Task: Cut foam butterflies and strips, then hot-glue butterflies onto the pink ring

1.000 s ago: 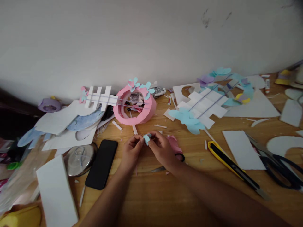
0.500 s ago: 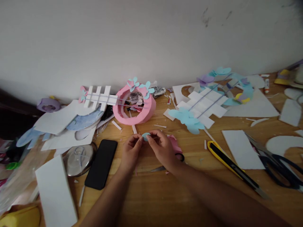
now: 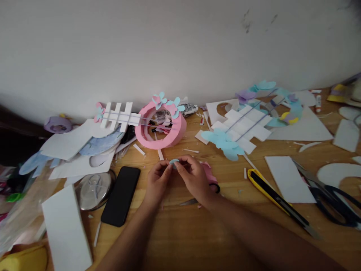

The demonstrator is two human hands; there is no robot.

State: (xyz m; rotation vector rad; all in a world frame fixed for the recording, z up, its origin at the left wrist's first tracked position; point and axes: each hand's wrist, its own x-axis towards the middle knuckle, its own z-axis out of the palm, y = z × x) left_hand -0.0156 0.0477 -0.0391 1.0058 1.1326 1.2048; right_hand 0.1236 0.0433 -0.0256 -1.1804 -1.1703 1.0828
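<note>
Between my fingertips is a small light-blue paper piece point(image 3: 174, 161), held over the wooden table. My left hand point(image 3: 158, 177) pinches its left side and my right hand point(image 3: 193, 176) pinches its right side. Just beyond my hands stands a pink paper ring point(image 3: 180, 131) with blue and pink paper butterflies on its rim. A white foam neck point(image 3: 132, 119) with crosspieces and purple strings reaches left from the ring. Pink paper point(image 3: 208, 172) and a small pair of scissors point(image 3: 190, 202) lie beside and partly under my right hand.
A black phone point(image 3: 120, 196) and a round metal lid point(image 3: 94, 190) lie to the left. On the right are a yellow box cutter point(image 3: 278, 199), a white foam board point(image 3: 290, 180) and large scissors point(image 3: 329, 201). Another foam and paper construction point(image 3: 244, 122) rests at the back right.
The blue paper piece has tilted and now shows a thinner face. Both hands keep their pinch on it and have barely shifted.
</note>
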